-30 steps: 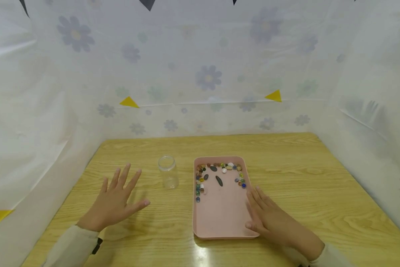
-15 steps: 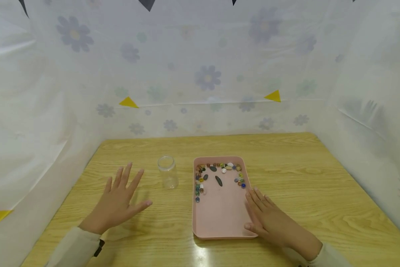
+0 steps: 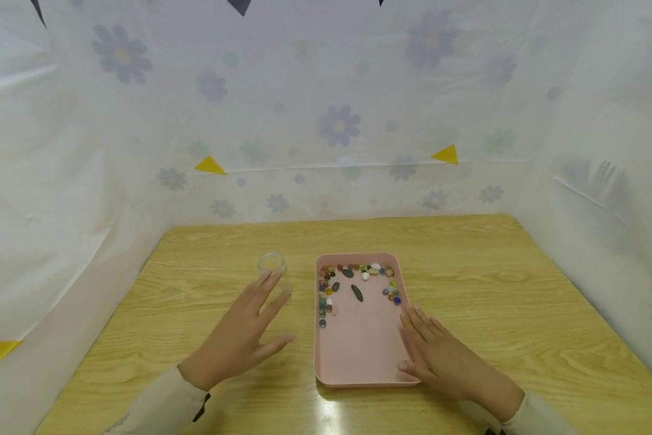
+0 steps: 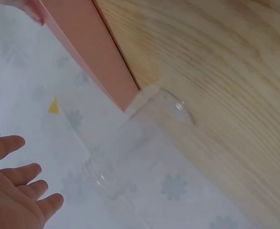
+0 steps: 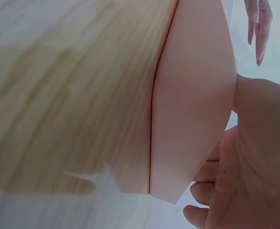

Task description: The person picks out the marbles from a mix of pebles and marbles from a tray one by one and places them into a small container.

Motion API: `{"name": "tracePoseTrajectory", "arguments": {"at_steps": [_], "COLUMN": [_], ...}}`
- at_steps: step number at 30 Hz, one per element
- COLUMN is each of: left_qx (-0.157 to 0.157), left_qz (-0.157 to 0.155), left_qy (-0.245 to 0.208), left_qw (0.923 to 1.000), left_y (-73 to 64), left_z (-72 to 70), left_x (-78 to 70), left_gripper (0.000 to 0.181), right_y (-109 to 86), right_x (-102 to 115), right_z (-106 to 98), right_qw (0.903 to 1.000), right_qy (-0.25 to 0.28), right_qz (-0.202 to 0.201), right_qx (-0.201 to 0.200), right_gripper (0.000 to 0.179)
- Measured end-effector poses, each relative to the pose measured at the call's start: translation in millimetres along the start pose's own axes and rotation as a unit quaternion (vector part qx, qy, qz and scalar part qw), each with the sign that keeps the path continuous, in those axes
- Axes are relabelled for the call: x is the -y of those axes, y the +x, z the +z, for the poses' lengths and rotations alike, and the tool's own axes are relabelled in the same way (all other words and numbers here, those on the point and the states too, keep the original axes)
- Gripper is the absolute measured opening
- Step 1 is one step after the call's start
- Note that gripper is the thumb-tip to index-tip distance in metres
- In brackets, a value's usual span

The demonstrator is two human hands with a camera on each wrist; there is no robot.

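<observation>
My left hand (image 3: 237,329), fingers spread and holding nothing, is over the table before a clear glass jar (image 3: 272,262). Its fingers hide most of the jar in the head view; only the round mouth shows. The left wrist view has the whole jar (image 4: 140,138) standing on the wood, apart from the fingers. My right hand (image 3: 448,356) rests on the right rim of a shallow pink tray (image 3: 366,356), fingers straight and thumb over the near right corner. Several coloured glass marbles (image 3: 322,305) line the tray's far part, with dark oval stones (image 3: 356,293) among them.
A wood-grain table (image 3: 494,272) carries the tray and jar. White flower-print sheeting (image 3: 282,121) hangs behind it and on both sides, with yellow triangles (image 3: 210,165) on it.
My left hand has moved to the right and now covers most of the jar in the head view. The right hand, tray and jar have stayed in place.
</observation>
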State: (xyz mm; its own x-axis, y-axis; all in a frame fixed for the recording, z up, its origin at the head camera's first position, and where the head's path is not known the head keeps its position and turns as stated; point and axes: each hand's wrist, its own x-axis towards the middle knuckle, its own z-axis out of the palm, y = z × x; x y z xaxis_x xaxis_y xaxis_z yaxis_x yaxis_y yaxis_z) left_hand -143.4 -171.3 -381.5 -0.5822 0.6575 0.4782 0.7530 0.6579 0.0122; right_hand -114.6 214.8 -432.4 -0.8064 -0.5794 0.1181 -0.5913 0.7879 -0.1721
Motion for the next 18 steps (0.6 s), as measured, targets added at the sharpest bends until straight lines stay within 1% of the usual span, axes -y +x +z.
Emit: {"name": "tracePoseTrajectory", "arguments": {"at_steps": [3,5,7,9,13,15,18], "left_qx": [0.010,0.016,0.026,0.036,0.064,0.077,0.091], "left_qz": [0.010,0.010,0.004,-0.008,-0.041,-0.056,-0.069], "left_qy": [-0.001,-0.006,-0.016,-0.030,-0.061,-0.062,-0.050], "left_qw": [0.9999,0.9998,0.9995,0.9989,0.9953,0.9935,0.9922], "left_y": [10.7,17.7,24.2,30.0,38.4,41.9,46.8], "left_z": [11.5,19.6,27.5,35.2,47.4,52.6,59.9], "left_x": [-6.3,-9.5,-12.8,-15.6,-20.0,-21.4,-22.3], "left_gripper": [0.068,0.063,0.059,0.053,0.041,0.036,0.031], "right_y": [0.4,0.6,1.0,1.2,2.1,2.5,3.4], "right_x": [0,0,1,1,2,2,1], "right_z": [-1,-2,-3,-3,-2,-1,-1], "right_qw": [1.0000,1.0000,1.0000,0.9999,0.9998,0.9996,0.9996], "right_qy": [-0.003,-0.004,-0.008,-0.011,-0.018,-0.022,-0.023], "right_qz": [-0.001,-0.001,-0.004,-0.006,-0.010,-0.012,-0.015], "right_qx": [-0.001,0.000,0.000,-0.001,-0.005,-0.010,-0.012], "right_gripper": [0.077,0.077,0.076,0.075,0.074,0.073,0.073]}}
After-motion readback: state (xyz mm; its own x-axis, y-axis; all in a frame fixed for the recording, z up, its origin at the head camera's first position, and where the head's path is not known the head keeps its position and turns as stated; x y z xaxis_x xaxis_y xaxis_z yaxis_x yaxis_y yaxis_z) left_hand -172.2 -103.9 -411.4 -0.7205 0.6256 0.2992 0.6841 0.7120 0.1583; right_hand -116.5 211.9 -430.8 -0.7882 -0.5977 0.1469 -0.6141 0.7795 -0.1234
